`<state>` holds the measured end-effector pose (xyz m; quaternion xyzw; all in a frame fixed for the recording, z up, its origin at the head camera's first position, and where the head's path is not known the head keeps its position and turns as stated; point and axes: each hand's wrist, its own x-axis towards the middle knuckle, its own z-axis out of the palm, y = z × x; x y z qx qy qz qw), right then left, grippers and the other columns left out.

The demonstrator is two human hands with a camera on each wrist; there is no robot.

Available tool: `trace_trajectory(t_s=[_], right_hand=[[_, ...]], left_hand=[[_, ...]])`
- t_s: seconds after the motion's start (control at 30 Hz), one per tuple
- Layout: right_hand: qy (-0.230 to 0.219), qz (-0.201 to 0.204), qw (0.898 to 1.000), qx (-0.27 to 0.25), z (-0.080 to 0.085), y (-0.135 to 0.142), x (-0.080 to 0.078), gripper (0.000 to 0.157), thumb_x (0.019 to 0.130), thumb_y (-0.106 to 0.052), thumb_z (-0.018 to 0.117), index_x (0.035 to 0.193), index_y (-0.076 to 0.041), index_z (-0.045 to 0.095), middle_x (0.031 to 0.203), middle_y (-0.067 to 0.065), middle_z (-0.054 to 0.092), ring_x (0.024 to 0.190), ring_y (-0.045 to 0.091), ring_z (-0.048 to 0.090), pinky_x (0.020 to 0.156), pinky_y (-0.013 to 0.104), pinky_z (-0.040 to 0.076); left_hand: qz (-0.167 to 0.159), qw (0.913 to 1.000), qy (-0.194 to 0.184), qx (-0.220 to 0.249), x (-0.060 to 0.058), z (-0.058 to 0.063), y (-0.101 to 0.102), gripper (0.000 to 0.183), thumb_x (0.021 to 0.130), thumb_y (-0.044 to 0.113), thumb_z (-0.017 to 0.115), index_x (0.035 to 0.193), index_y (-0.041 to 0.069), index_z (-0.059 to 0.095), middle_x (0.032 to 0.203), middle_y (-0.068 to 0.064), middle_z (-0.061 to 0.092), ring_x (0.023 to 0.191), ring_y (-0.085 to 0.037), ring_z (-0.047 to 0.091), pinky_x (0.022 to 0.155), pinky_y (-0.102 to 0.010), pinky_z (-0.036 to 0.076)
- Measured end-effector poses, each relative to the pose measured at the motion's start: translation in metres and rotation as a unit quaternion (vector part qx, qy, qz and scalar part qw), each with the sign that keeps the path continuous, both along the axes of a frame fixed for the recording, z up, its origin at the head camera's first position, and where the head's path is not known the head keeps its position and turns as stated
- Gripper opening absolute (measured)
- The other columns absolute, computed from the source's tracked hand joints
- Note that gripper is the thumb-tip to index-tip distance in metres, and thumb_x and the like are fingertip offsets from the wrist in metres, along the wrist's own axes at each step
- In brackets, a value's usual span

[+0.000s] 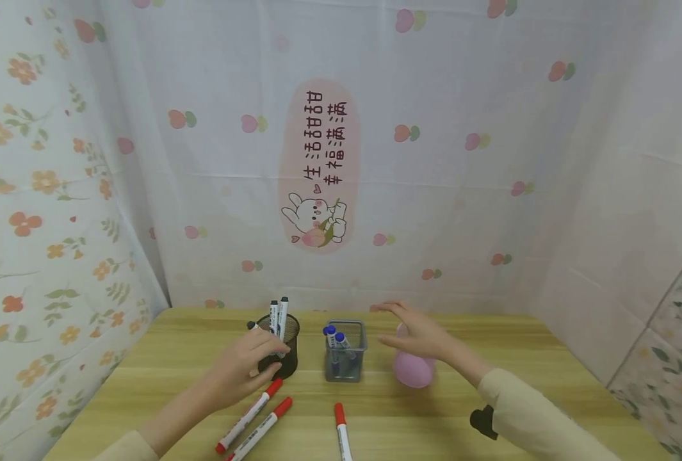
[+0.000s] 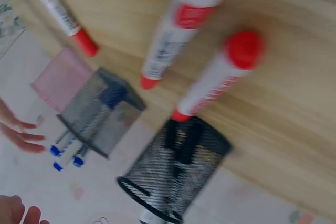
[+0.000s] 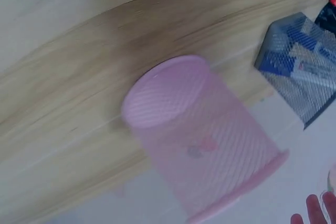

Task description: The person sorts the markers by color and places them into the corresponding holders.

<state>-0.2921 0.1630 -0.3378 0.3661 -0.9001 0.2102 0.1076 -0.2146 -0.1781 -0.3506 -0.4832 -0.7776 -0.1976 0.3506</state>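
In the head view my left hand (image 1: 248, 366) is beside the black mesh pen cup (image 1: 287, 365), its fingers loosely bent and overlapping the cup's front. Black-capped white markers (image 1: 282, 318) stand in that cup. My right hand (image 1: 421, 333) reaches over the pink mesh pen cup (image 1: 414, 371), fingers spread and nothing held. The right wrist view shows the pink cup (image 3: 205, 135) with no markers inside. Between the hands stands a grey square mesh pen holder (image 1: 345, 374), with several blue-capped markers (image 1: 333, 339) leaning in it.
Three red-capped white markers lie on the wooden table (image 1: 444, 422): one marker (image 1: 248, 417) and another (image 1: 261, 430) side by side near the left forearm, a third marker (image 1: 342, 432) at the front middle. A patterned curtain (image 1: 456, 211) hangs behind the table.
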Motion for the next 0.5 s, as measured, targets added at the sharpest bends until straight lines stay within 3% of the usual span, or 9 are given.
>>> trace_trajectory(t_s=[0.13, 0.27, 0.4, 0.47, 0.5], right_hand=[[0.033, -0.019, 0.999, -0.009, 0.001, 0.017, 0.006, 0.059, 0.078, -0.037, 0.065, 0.126, -0.007, 0.046, 0.126, 0.010, 0.044, 0.114, 0.029, 0.040, 0.088, 0.047, 0.036], [0.034, -0.044, 0.998, -0.022, -0.003, 0.034, 0.009, 0.058, 0.078, -0.033, 0.067, 0.124, -0.005, 0.047, 0.124, 0.013, 0.045, 0.113, 0.033, 0.041, 0.086, 0.051, 0.036], [0.034, -0.065, 0.997, -0.030, -0.010, 0.048, 0.009, 0.057, 0.078, -0.035, 0.066, 0.123, -0.004, 0.048, 0.122, 0.013, 0.047, 0.111, 0.033, 0.043, 0.085, 0.051, 0.037], [0.042, -0.068, 0.996, -0.030, -0.014, 0.054, 0.008, 0.057, 0.078, -0.035, 0.065, 0.122, -0.003, 0.048, 0.121, 0.014, 0.047, 0.110, 0.034, 0.044, 0.084, 0.051, 0.038], [0.046, -0.069, 0.996, -0.029, -0.015, 0.057, 0.007, 0.056, 0.078, -0.035, 0.065, 0.122, -0.003, 0.048, 0.121, 0.015, 0.047, 0.109, 0.034, 0.044, 0.084, 0.051, 0.038]], left_hand=[[0.006, 0.9965, 0.067, -0.051, 0.004, -0.007, -0.012, 0.033, 0.094, 0.025, 0.034, 0.091, 0.007, 0.061, 0.092, -0.001, 0.059, 0.084, -0.015, 0.054, 0.072, -0.025, 0.044], [0.016, 0.9917, 0.094, -0.086, 0.006, -0.016, -0.023, 0.035, 0.094, 0.022, 0.030, 0.089, 0.008, 0.062, 0.088, 0.000, 0.059, 0.079, -0.015, 0.055, 0.067, -0.028, 0.045], [0.025, 0.9915, 0.075, -0.103, 0.008, -0.029, -0.033, 0.021, 0.092, 0.019, 0.041, 0.090, 0.011, 0.061, 0.088, 0.002, 0.058, 0.077, -0.014, 0.053, 0.064, -0.027, 0.045], [0.034, 0.9902, 0.067, -0.118, 0.009, -0.037, -0.037, 0.009, 0.084, 0.012, 0.054, 0.090, 0.012, 0.061, 0.088, 0.003, 0.058, 0.077, -0.013, 0.053, 0.064, -0.027, 0.045], [0.039, 0.9886, 0.064, -0.130, 0.009, -0.041, -0.039, 0.011, 0.079, 0.010, 0.060, 0.090, 0.012, 0.061, 0.088, 0.003, 0.058, 0.077, -0.013, 0.053, 0.065, -0.027, 0.045]])
